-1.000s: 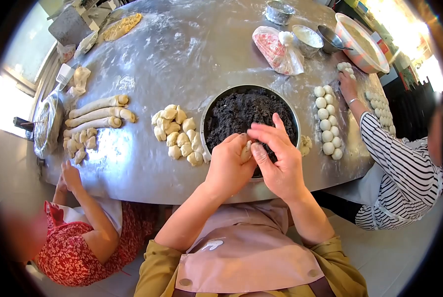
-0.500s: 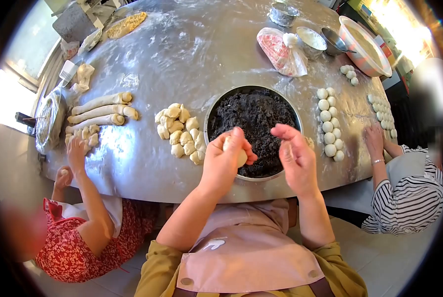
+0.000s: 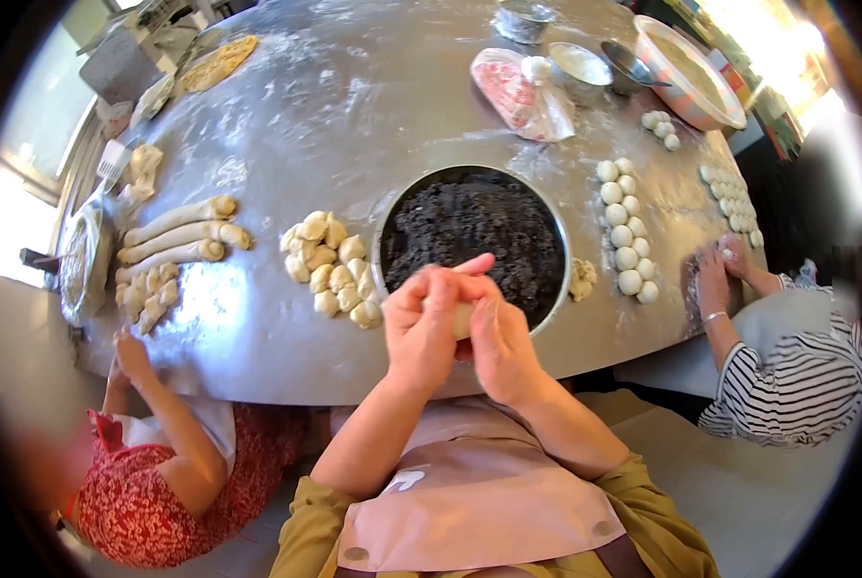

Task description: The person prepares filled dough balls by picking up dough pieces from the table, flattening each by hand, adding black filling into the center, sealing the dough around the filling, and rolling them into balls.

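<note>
Above the near rim of a round metal basin (image 3: 381,252), my two hands are pressed together. A pale dough ball (image 3: 464,321) shows between them, mostly hidden by fingers. My left hand (image 3: 421,328) is wrapped round it from the left, and my right hand (image 3: 504,349) closes against it from the right. Dark, crumbly filling (image 3: 479,222) fills the basin. Left of it lies a cluster of small dough pieces (image 3: 327,260). A little clump of dough scraps (image 3: 582,279) rests by the basin's right side.
Rows of round white balls (image 3: 622,234) stand to the right. Dough rolls (image 3: 180,231) lie at the left. Farther back are a tied plastic bag (image 3: 522,94), metal bowls (image 3: 581,67) and a large tub (image 3: 691,72). Co-workers sit on both sides, their hands at the table (image 3: 354,116).
My right hand has moved left to meet my left hand round the dough ball. The co-worker at the left has drawn a hand back from the dough pieces. The whole view has shifted slightly.
</note>
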Demonstrator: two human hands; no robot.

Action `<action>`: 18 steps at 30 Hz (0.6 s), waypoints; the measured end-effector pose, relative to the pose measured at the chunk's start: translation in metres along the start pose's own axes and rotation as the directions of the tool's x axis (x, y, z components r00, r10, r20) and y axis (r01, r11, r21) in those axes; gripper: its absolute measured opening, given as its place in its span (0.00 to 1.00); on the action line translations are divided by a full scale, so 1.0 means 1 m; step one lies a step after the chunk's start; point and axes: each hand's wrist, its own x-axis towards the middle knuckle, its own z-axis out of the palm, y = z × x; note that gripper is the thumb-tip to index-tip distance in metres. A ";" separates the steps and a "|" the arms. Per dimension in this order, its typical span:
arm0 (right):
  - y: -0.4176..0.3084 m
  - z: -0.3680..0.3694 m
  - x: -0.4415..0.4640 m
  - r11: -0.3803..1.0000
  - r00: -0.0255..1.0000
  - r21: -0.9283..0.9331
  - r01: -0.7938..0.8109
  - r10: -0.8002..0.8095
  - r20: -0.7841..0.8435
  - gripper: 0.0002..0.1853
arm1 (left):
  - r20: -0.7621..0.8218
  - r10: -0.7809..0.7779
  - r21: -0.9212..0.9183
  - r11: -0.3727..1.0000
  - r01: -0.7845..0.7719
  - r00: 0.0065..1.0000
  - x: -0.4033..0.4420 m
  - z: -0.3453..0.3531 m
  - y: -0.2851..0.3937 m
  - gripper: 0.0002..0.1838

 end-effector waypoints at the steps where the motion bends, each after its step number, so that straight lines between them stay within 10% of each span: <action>1: 0.006 -0.001 0.001 0.986 0.994 -0.128 0.105 -0.109 -0.024 0.22 | -0.076 -0.046 -0.045 0.998 0.043 0.996 -0.001 0.002 0.000 0.18; 4: -0.007 -0.003 0.002 0.940 0.967 -0.278 0.196 -0.233 -0.106 0.17 | -0.078 0.053 0.015 0.999 -0.052 0.996 -0.002 0.011 -0.001 0.24; 8: -0.002 -0.018 -0.002 0.991 0.991 0.042 -0.125 0.126 -0.035 0.19 | -0.060 0.054 -0.162 0.985 -0.063 0.997 0.003 0.028 0.006 0.40; 11: 0.006 -0.014 0.000 0.966 0.965 -0.075 0.247 -0.252 -0.075 0.19 | 0.186 0.053 0.101 0.992 -0.073 0.981 -0.001 0.008 -0.010 0.22; 15: -0.001 -0.043 -0.008 1.000 0.998 -0.021 -0.008 0.006 -0.063 0.15 | 0.117 0.001 0.324 0.945 -0.039 0.993 -0.001 0.034 -0.015 0.32; 18: -0.011 -0.127 -0.023 0.986 0.900 0.042 -0.160 0.163 -0.404 0.22 | 0.076 -0.092 0.025 0.996 0.090 0.993 -0.004 0.037 -0.011 0.36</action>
